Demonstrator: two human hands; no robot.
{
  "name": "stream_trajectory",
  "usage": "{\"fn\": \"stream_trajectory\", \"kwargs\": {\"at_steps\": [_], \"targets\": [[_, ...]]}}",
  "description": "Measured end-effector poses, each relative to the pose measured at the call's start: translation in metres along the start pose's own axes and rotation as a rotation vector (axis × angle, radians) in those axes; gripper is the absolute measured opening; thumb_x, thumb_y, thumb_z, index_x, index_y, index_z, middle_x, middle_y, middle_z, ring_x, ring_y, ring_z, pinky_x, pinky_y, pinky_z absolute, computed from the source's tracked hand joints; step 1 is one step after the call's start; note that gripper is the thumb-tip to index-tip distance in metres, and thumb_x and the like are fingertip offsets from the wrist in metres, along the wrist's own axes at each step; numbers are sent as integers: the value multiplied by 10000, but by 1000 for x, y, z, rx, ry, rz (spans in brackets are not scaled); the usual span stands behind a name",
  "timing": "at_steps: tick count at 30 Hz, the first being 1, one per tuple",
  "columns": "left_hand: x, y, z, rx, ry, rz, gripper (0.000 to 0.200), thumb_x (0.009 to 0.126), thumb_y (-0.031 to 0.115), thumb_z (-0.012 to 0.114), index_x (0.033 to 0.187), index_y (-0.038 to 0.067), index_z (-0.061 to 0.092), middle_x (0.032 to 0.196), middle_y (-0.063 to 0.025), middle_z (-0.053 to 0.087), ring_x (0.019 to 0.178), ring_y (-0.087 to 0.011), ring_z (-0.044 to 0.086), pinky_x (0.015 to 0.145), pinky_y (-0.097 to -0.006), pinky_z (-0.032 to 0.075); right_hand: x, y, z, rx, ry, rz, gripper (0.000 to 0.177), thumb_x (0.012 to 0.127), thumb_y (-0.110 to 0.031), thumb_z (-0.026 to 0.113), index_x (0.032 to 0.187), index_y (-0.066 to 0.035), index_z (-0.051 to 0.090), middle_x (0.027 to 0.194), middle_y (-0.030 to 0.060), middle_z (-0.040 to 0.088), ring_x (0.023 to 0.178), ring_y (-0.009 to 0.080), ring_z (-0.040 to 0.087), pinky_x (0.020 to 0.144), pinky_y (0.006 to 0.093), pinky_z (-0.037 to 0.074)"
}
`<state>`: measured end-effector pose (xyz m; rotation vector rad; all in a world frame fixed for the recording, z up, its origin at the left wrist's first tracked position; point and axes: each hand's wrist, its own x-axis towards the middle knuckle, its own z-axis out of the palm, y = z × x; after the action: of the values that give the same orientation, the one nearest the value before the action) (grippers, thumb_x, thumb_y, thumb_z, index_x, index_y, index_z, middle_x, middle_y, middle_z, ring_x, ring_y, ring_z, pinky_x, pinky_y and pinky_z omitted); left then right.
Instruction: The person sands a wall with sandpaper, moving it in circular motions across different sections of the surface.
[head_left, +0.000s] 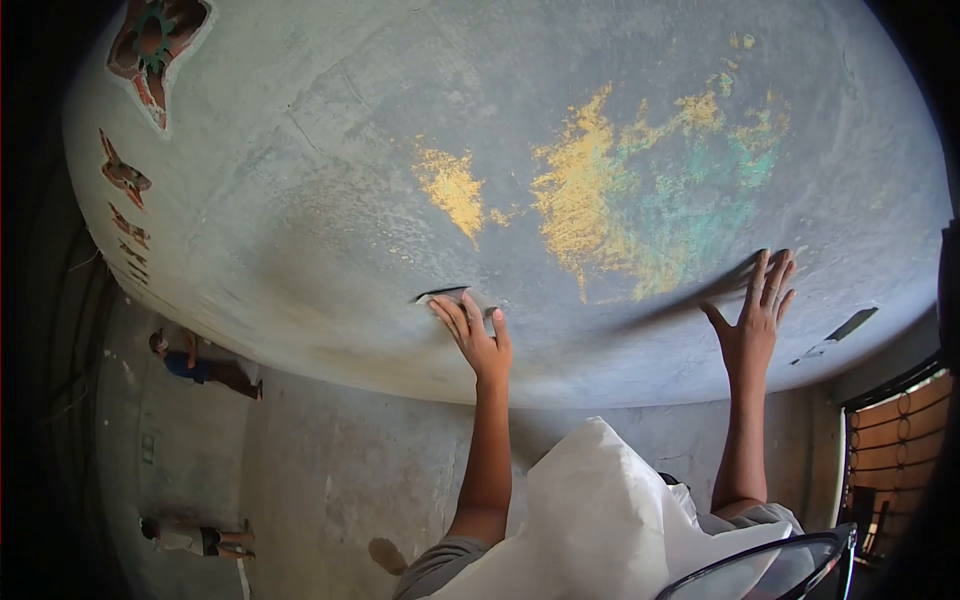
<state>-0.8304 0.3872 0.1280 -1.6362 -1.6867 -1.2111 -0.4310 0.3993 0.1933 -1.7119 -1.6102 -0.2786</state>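
Note:
A large grey surface with yellow and green paint patches fills the upper view. My left hand presses a small flat sheet or pad against this surface, below the smaller yellow patch; its dark edge shows past the fingertips. What exactly the piece is cannot be made out. Further right, my right hand rests its spread fingertips on the surface, below the green paint, holding nothing. Both arms reach up from grey sleeves.
Star-shaped openings or marks line the left side. Two people are at the lower left. A barred window or gate is at the right. A dark slot lies right of my right hand. White cloth covers the bottom centre.

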Motion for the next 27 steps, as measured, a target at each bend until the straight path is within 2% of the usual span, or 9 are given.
{"fn": "stream_trajectory", "kwargs": {"at_steps": [6,10,13,16,18,19,21,24,27], "targets": [[-11,-30,-4,-48,-44,137,644,1021,379,545,1545,59,350,1637,-307,100,1500,-537,76,1184,-641,146,-14,-19,-16,242,169,61,1102,760,-261,853,1606,-66,175,1646,237,195,1517,418,206,1213,551,202],[-11,-58,-14,-25,-131,211,557,938,252,650,1452,76,528,1627,-260,225,1491,-524,165,1177,-659,173,-45,-70,-5,558,432,-108,785,813,-72,748,1489,50,368,1477,246,462,1316,376,508,1134,444,356],[-8,-67,-36,-163,-140,241,443,910,119,624,1353,115,640,1545,-211,424,1474,-451,296,1201,-616,160,-69,-135,9,684,89,-115,798,782,-28,790,1480,-12,404,1385,188,562,1101,280,650,951,388,510],[-5,-66,-66,-330,-127,270,343,925,80,605,1255,112,694,1370,-147,626,1373,-390,486,1227,-563,126,-86,-203,6,680,-386,-86,958,763,-92,847,1560,-93,316,1496,135,478,1174,298,620,1012,418,484],[-19,-73,-82,-658,-266,198,231,945,80,605,1151,55,707,1262,-166,683,1222,-337,622,1190,-491,267,-99,-229,9,563,-431,-219,974,782,-165,850,1575,-107,287,1474,141,500,1168,321,615,1054,438,462],[-31,-75,-85,-681,-276,201,231,945,80,605,1151,55,707,1262,-166,683,1222,-337,622,1190,-491,267,-105,-237,15,544,-426,-202,974,782,-165,850,1575,-107,287,1474,141,500,1168,321,615,1054,438,462],[-53,-78,-91,-1128,-504,-302,164,994,107,582,1095,14,670,1057,-112,723,990,-198,675,1035,-349,418,-122,-246,32,920,-503,-198,908,806,-222,841,1549,-67,343,1383,146,578,1145,288,622,1052,424,456],[-54,-92,-95,-1417,-789,-448,183,1037,160,550,1090,1,623,930,-40,665,901,-109,596,863,-257,438,-147,-250,47,1148,-758,-61,820,823,-219,836,1503,-24,420,1267,140,645,1127,233,619,1049,402,446],[-43,-88,-107,-1447,-881,-480,220,1050,201,543,1127,0,590,932,0,606,917,-89,551,850,-248,426,-175,-258,60,1287,-761,73,482,870,-171,802,1271,-1,596,1132,75,674,1066,153,601,1003,352,448]]}}
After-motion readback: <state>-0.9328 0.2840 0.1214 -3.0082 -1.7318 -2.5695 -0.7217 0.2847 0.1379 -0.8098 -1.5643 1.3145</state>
